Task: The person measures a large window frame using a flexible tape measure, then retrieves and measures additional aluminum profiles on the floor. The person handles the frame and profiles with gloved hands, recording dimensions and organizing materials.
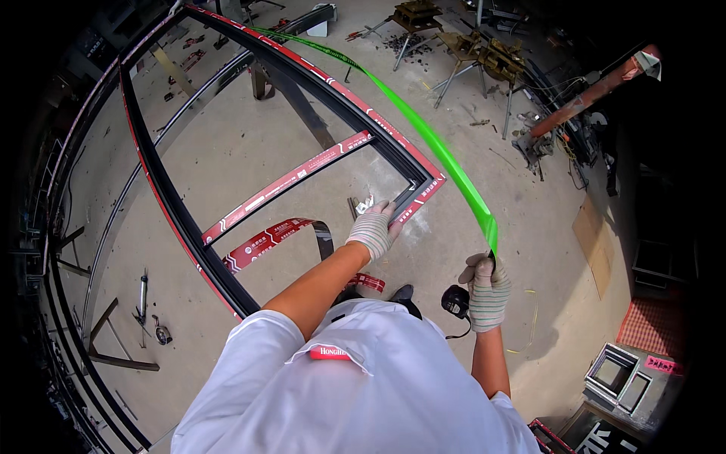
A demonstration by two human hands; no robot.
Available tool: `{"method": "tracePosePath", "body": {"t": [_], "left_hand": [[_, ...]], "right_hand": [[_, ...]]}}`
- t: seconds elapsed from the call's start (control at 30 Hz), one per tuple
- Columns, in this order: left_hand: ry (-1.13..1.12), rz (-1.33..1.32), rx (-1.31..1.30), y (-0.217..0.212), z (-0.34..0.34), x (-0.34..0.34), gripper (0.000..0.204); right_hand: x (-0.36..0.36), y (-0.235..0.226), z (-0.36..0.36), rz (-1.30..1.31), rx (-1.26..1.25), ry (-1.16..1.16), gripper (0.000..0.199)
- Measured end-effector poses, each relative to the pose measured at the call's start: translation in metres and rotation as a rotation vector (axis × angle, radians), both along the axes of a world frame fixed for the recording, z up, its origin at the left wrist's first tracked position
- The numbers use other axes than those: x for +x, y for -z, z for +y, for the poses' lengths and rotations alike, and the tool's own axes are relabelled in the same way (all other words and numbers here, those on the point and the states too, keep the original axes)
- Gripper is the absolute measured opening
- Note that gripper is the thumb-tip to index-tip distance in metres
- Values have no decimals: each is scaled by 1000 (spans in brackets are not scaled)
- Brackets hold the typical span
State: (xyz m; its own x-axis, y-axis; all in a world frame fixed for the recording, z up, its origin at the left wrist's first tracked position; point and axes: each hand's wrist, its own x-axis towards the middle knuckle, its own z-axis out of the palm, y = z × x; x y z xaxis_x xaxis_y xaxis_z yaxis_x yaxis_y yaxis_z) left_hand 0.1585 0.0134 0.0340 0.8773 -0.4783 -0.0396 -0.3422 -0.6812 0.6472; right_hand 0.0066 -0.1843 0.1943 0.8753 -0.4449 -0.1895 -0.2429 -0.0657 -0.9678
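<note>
Frame [382, 132] faced in red film, extending away from the person. Left hand [373, 231]: grip clamped on the frame's near edge. Right hand [488, 289], right of the frame: grip closed on a green strip [434, 139], which runs outside the frame's right side toward its far end. A black tape measure [455, 300] sits right of the frame, beside the right hand.

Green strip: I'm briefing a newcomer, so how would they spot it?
Find the big red-and-black frame. Beyond its right edge, the green strip slants down to the person's gloved right hand. Its vivid green sets it apart from the frame's red.
</note>
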Motion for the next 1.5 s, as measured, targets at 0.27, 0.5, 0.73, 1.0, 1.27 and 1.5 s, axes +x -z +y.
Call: {"method": "tracePosePath", "body": {"t": [0.27,0.5,0.73,1.0,1.27,1.5], "left_hand": [[-59,282,187,-16,-53,20,65],[-128,100,-137,-37,-104,-28,57],[47,1013,-1068,-50,-177,-86,58],[131,1142,-1183,-86,-213,-100,61],[289,1037,-880,-86,-252,-70,44],[237,934,-853,-86,-303,-40,33]], "right_hand": [[-18,16,-51,133,-83,-195,41],[-18,36,-105,142,-137,-298,38],[-22,56,-150,190,-138,-410,36],[-36,52,-181,245,81,-445,39],[-39,57,-212,300,206,-377,42],[-40,64,-207,270,70,-56,36]]}}
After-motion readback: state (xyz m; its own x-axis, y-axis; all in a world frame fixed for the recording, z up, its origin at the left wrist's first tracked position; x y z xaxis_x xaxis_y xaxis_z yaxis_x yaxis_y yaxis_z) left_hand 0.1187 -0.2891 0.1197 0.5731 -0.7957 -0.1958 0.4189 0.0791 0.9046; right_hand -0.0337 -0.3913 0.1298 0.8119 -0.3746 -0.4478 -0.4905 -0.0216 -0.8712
